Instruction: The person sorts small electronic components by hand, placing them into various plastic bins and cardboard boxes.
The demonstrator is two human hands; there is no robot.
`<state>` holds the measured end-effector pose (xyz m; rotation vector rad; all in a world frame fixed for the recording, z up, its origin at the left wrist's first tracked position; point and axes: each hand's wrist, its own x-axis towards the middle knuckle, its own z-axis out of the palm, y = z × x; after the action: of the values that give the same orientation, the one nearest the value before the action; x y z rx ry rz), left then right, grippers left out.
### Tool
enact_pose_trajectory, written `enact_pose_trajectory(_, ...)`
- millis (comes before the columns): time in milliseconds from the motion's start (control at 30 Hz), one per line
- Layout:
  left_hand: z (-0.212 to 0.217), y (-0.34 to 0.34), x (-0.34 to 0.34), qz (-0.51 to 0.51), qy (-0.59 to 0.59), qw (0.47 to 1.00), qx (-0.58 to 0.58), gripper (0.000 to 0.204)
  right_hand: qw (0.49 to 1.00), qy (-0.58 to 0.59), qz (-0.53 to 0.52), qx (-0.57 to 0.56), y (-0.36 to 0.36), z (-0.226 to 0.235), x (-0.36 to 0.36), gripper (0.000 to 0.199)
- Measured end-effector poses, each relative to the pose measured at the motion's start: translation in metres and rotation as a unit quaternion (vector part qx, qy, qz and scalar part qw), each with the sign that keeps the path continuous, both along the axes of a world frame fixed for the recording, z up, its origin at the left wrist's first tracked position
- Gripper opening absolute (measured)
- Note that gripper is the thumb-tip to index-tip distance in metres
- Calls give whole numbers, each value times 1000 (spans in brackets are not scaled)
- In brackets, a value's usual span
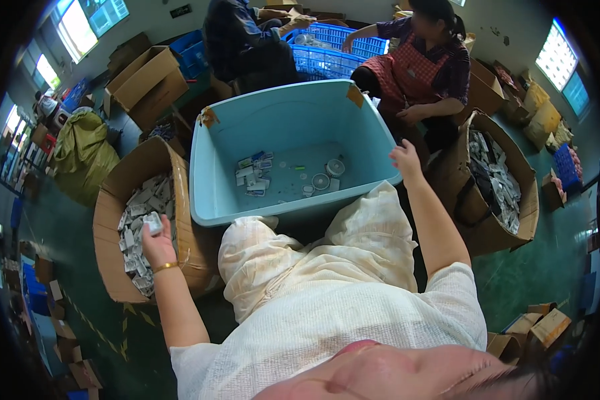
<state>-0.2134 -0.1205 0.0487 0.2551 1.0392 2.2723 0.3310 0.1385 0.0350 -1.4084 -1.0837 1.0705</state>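
Observation:
My left hand (pixel 159 247) is closed around a small white plastic piece (pixel 153 223), above a cardboard box (pixel 200 257) filled with similar pale pieces (pixel 140 210). A gold-coloured band circles that wrist. In front of my knees stands a large light-blue plastic tub (pixel 283 107). On its floor lie a cluster of small white and blue pieces (pixel 253 175), a few round white parts (pixel 321 181) and a small green bit (pixel 300 167). Beside the tub's right rim is my right hand (pixel 407 160), its fingers apart and nothing visible in them.
At my right stands another cardboard box (pixel 530 180) full of grey-white pieces and dark material. Across the tub sit two people, one in a red checked apron (pixel 407 80), next to a blue crate (pixel 340 33). An open carton (pixel 150 87) and a green sack (pixel 83 153) stand far left.

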Motion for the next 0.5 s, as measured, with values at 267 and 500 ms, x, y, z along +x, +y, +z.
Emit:
enact_pose_trajectory(267,8,39,75,-68,47,994,-70,59,827,-416,322,198,-66,-13,-70,48)
enact_pose_trajectory(500,33,80,208,-459,149,873,-71,52,694,-580,407,128,-64,-24,-78,43)
